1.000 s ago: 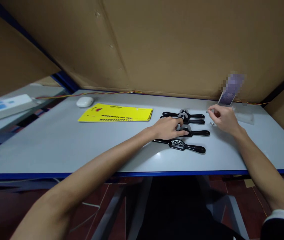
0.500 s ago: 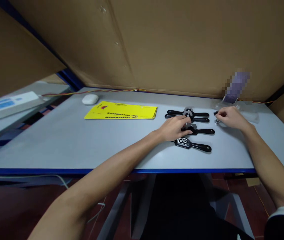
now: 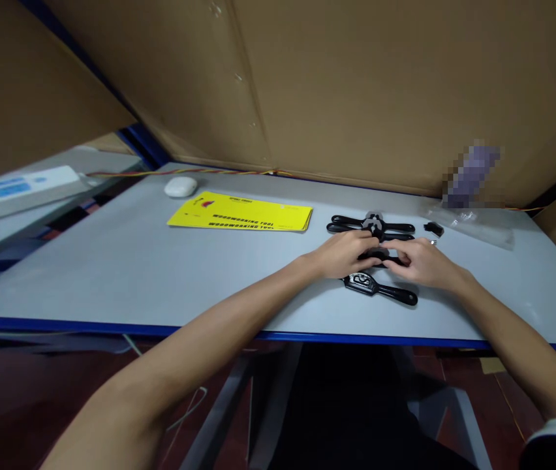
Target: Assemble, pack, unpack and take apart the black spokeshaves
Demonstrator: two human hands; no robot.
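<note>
My left hand (image 3: 344, 254) is closed over the left side and middle of a black spokeshave (image 3: 380, 257) that lies flat on the table. From the right, my right hand (image 3: 425, 262) meets it at the centre of the same tool, thumb and fingertips pinched; anything small between them is too hidden to make out. Nearer to me lies another spokeshave body (image 3: 397, 295) with an open middle. Two spokeshaves (image 3: 398, 228) with grey plates at their centres sit side by side behind my hands. Small black pieces (image 3: 433, 229) rest beyond my right hand, near a shiny bit of metal (image 3: 433, 242).
Yellow printed cards (image 3: 241, 213) are stacked left of the tools, and a white rounded case (image 3: 181, 187) stands behind them. A clear plastic bag (image 3: 488, 230) lies at the back right. Cardboard walls (image 3: 356, 98) enclose the table. A power strip (image 3: 23, 192) is at far left.
My right hand has moved left and nearer, from the small parts to the spokeshave under my left hand. The black pieces are now uncovered. My left hand stays on the tool.
</note>
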